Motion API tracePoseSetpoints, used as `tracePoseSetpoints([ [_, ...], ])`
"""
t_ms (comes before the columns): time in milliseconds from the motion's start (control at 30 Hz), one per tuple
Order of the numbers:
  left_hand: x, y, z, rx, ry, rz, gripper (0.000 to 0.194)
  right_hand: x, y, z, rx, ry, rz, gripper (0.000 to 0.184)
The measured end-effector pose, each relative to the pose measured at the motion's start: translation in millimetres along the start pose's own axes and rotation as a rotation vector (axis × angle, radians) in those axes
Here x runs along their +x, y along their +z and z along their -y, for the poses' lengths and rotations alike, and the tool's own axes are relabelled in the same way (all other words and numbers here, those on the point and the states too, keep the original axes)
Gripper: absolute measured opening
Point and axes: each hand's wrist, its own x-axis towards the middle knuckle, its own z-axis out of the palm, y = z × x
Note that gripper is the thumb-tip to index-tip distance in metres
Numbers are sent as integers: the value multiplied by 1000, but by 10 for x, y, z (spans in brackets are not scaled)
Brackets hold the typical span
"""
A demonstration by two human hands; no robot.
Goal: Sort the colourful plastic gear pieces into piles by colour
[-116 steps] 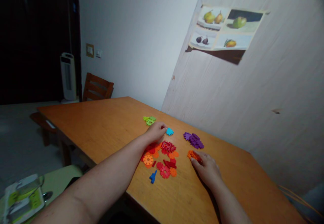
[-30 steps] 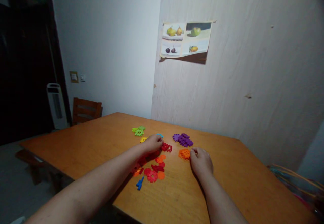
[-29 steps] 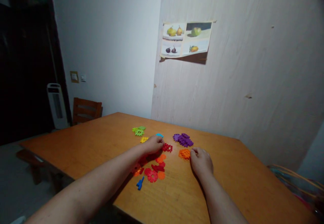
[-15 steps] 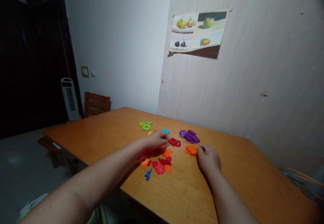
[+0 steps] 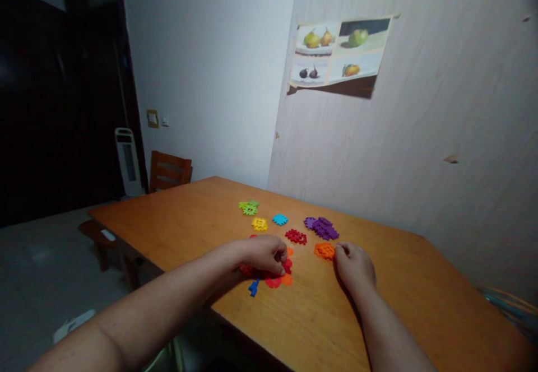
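Observation:
My left hand (image 5: 269, 255), fingers curled, is low over a mixed group of red and orange flower-shaped plastic pieces (image 5: 273, 283), covering part of it. Whatever its fingertips may grip is hidden. Just in front of that wrist lies a blue plastic piece (image 5: 254, 287). My right hand (image 5: 355, 265) rests closed on the table at the right edge of an orange pile (image 5: 324, 251), thumb and fingers together; I cannot make out anything in them. Beyond are a dark red pile (image 5: 296, 236), a purple pile (image 5: 323, 228), a light blue piece (image 5: 279, 219), yellow pieces (image 5: 259, 224) and green ones (image 5: 249, 208).
The wooden table (image 5: 176, 215) reaches to the wall, where a fruit print (image 5: 336, 52) hangs. A wooden chair (image 5: 169, 173) and a white upright appliance (image 5: 128, 162) stand at the back left. Cables (image 5: 510, 302) are at the right edge.
My left hand has come back nearer to me, from beside the dark red pile to the mixed pieces, uncovering the yellow and light blue ones. My right hand stays beside the orange pile.

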Motion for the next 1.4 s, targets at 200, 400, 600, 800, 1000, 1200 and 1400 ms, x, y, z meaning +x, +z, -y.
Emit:
tracePoseSetpoints([
  [200, 34, 58, -73, 79, -17, -62, 11, -1, -6, 11, 13, 4, -10, 34],
  [400, 208, 11, 62, -136, -28, -212, 12, -1, -5, 19, 11, -6, -5, 33],
  [600, 516, -66, 233, -322, -135, -409, 12, -3, 11, 22, 23, -17, -11, 32],
  [800, 831, -67, 367, -386, -241, -459, 20, 3, 26, 7, 24, -28, -12, 31],
  [1000, 928, -88, 410, -418, -259, -470, 25, 10, 45, -9, 19, -29, 0, 31],
  [1200, 978, -107, 434, -375, -274, -511, 21, -2, 21, 21, 32, -27, 1, 30],
  [1400, 1005, -161, 491, -336, -212, -506, 9, -20, 6, 36, 39, -28, -11, 31],
])
